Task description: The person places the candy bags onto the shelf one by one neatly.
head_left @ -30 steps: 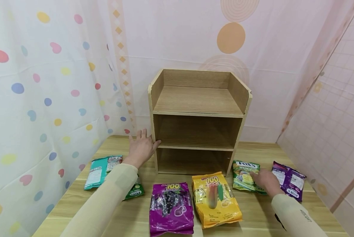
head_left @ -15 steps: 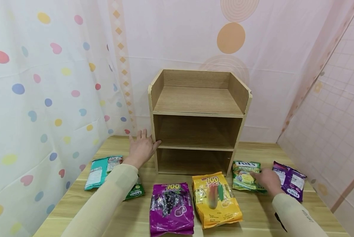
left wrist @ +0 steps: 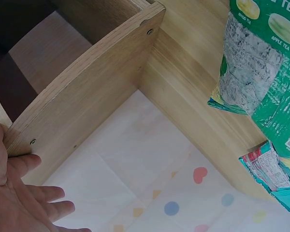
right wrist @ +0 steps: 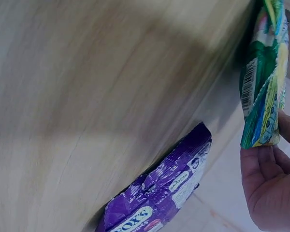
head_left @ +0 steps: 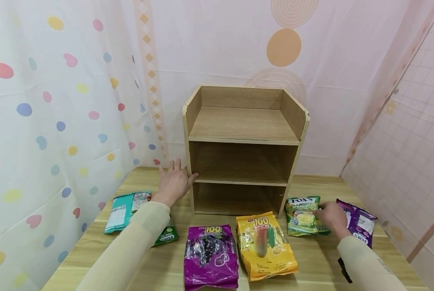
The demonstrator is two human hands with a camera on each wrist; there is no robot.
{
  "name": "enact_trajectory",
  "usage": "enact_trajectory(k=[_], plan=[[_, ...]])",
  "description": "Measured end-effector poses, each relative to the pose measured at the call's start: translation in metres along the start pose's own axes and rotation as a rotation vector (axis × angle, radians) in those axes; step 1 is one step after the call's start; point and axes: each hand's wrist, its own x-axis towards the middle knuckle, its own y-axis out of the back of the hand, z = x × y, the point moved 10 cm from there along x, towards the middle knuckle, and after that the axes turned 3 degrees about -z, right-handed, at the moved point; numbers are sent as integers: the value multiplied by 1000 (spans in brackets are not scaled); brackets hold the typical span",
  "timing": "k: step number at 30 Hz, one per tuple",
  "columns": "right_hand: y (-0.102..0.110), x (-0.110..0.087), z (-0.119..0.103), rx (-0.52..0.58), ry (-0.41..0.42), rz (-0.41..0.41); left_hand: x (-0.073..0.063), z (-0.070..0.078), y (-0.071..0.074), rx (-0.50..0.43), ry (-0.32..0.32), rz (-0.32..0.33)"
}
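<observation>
The right hand [head_left: 333, 219] pinched the green packet [head_left: 301, 214], perhaps too shallowly to prevent slipping; the left hand [head_left: 173, 184], fingers spread, touched the shelf [head_left: 244, 123].

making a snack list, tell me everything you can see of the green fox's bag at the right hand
The green bag looks like crinkled, glossy plastic, with yellow areas and FOX'S lettering on its front; the right wrist view shows a barcode on its green back. The right hand pinches one end between thumb and fingers. It is just right of the wooden shelf; whether any part touches the table is unclear.
</observation>
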Motion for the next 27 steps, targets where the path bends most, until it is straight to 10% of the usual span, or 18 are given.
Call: enact_trajectory(k=[27], plan=[[20,-23,-2,158,-22,214,1,1,0,12,-11,14]])
